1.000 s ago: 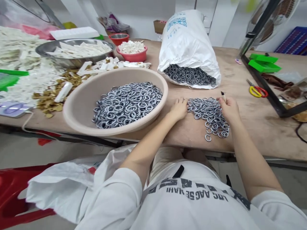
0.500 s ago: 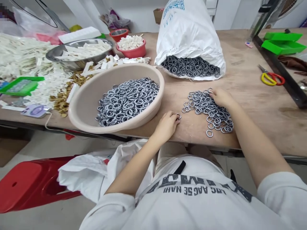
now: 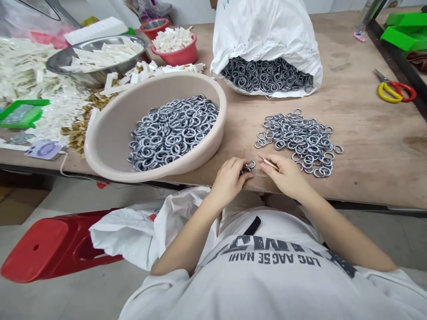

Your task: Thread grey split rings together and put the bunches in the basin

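— Two hands at the near edge of the plywood table (image 3: 367, 133), what were they holding?

— My left hand (image 3: 228, 180) was curled narrow around small grey metal rings (image 3: 247, 166); I couldn't count them. My right hand (image 3: 285, 175) pinched a thin pale wooden pick (image 3: 268, 162), its end near those rings.

— And the other rings?

— Both hands were off the loose grey ring heap (image 3: 298, 142), which lay just beyond my right hand. More filled the round beige plastic basin (image 3: 222, 111) to my left, and more spilled from the mouth of the white woven sack (image 3: 267, 26) behind.
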Demonstrator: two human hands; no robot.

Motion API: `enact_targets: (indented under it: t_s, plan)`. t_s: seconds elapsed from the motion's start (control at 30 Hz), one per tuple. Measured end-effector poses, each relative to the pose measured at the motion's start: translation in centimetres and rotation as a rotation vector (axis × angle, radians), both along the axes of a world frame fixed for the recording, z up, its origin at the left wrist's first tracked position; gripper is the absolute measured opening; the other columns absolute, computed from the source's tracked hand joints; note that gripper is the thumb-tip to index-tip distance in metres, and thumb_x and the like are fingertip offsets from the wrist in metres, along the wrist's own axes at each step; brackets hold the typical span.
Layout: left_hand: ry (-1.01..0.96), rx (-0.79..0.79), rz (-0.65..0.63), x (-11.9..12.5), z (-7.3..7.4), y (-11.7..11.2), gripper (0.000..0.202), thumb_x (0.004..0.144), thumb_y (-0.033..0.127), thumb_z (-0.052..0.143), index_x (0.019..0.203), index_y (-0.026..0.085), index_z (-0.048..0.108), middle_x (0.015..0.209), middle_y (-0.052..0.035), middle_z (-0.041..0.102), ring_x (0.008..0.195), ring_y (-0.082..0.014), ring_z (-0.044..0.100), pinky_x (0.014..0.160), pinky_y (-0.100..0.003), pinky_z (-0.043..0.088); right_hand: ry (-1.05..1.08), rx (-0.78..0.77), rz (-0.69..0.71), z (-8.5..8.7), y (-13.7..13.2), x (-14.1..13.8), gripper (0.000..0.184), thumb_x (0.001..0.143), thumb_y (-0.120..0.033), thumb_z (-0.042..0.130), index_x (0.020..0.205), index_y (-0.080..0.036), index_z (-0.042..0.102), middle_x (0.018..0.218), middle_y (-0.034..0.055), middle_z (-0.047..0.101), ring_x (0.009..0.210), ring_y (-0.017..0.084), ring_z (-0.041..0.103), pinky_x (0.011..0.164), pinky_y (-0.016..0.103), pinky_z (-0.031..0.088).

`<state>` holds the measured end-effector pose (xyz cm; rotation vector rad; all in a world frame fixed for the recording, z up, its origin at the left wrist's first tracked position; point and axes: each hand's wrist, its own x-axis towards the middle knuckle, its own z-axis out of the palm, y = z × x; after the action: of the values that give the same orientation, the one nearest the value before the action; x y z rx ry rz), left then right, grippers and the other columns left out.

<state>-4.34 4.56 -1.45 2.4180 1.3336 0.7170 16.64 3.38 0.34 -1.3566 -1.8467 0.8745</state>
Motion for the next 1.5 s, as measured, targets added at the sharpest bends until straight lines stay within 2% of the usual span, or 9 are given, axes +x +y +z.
enact_targets:
  t_s: [0.1,0.23,0.47,0.6,0.8,0.93,1.13,1.3,1.5]
  plan:
    - [-0.093,0.061,0.033,0.2,-1.0,-1.0,0.025,0.094,0.025,0.059,0.118,0.02,0.058,0.096,-0.0055,0.069,0.091,-0.0197,0.064,0.085,-0.035,0.051,0.01,-0.083,0.052,-0.6,0.0,-0.9,0.025,0.096,-0.038,0.055,0.097,-0.019,0.072,0.089,0.0029,0.074,0.078,0.017,0.063,0.067,0.027,0.04]
    - [-0.076,0.084,0.025,0.6,-2.0,-1.4,0.02,0.094,0.018,0.055,0.114,0.019,0.058,0.097,-0.006,0.069,0.092,-0.0199,0.065,0.084,-0.034,0.051,-0.171,-0.067,0.04,-1.0,0.1,-1.5,0.018,0.089,-0.033,0.064,0.078,-0.019,0.068,0.074,0.0011,0.068,0.064,0.014,0.053,0.06,0.027,0.031]
    - [-0.012,0.027,0.119,0.2,-1.0,-2.6,0.028,0.094,0.039,0.059,0.114,0.02,0.065,0.108,-0.0102,0.064,0.102,-0.0248,0.058,0.093,-0.04,0.046,-0.087,0.0,-0.022,-1.4,-0.1,-1.1,0.015,0.091,-0.027,0.06,0.095,-0.019,0.072,0.097,0.0059,0.073,0.092,0.02,0.063,0.081,0.031,0.042]
    - [-0.025,-0.005,0.109,0.2,-1.1,-3.1,0.025,0.093,0.04,0.061,0.108,0.021,0.068,0.101,-0.0088,0.065,0.098,-0.0241,0.057,0.091,-0.039,0.045,-0.09,0.015,-0.005,-1.4,-0.3,-1.1,0.018,0.093,-0.029,0.058,0.096,-0.021,0.073,0.094,0.0051,0.072,0.09,0.02,0.062,0.079,0.031,0.042]
    - [-0.389,-0.118,0.135,1.3,-1.3,-3.1,0.008,0.088,0.029,0.068,0.089,0.021,0.068,0.085,-0.0026,0.071,0.081,-0.0176,0.063,0.08,-0.032,0.048,-0.002,-0.084,0.084,-0.9,-0.9,-1.0,0.033,0.094,-0.037,0.056,0.069,-0.018,0.065,0.062,-0.0016,0.055,0.062,0.013,0.048,0.058,0.026,0.032]
    - [-0.652,-0.304,0.18,2.1,0.1,-2.8,0.014,0.079,0.029,0.076,0.087,0.019,0.07,0.081,-0.0016,0.071,0.073,-0.0146,0.063,0.07,-0.027,0.048,0.19,-0.122,0.041,-0.4,-1.7,-0.5,0.032,0.093,-0.045,0.059,0.082,-0.018,0.072,0.069,-0.0012,0.061,0.066,0.014,0.052,0.061,0.026,0.036]
    - [-1.127,-0.576,0.121,3.9,1.1,-2.4,0.029,0.077,0.036,0.08,0.094,0.017,0.07,0.088,-0.0046,0.072,0.078,-0.0136,0.064,0.076,-0.026,0.05,0.408,-0.059,-0.179,-0.2,-2.5,-0.8,0.029,0.091,-0.048,0.063,0.087,-0.02,0.071,0.077,0.0013,0.067,0.066,0.014,0.055,0.06,0.027,0.041]
    - [-1.177,-0.597,0.172,6.2,0.6,-3.3,0.034,0.088,0.05,0.066,0.079,0.018,0.061,0.072,0.0016,0.057,0.067,-0.0094,0.051,0.065,-0.021,0.042,0.608,-0.064,-0.247,-0.9,-3.4,-2.4,0.025,0.087,-0.047,0.067,0.086,-0.022,0.064,0.078,0.0005,0.065,0.064,0.013,0.055,0.058,0.026,0.045]
    - [-1.287,-0.751,0.139,7.1,0.3,-4.1,0.046,0.087,0.06,0.062,0.071,0.019,0.047,0.058,0.0054,0.038,0.052,-0.0085,0.034,0.052,-0.021,0.033,0.713,-0.198,-0.086,-0.5,-3.3,-2.1,0.03,0.084,-0.05,0.07,0.087,-0.025,0.054,0.07,-0.0041,0.059,0.059,0.013,0.056,0.06,0.029,0.05]
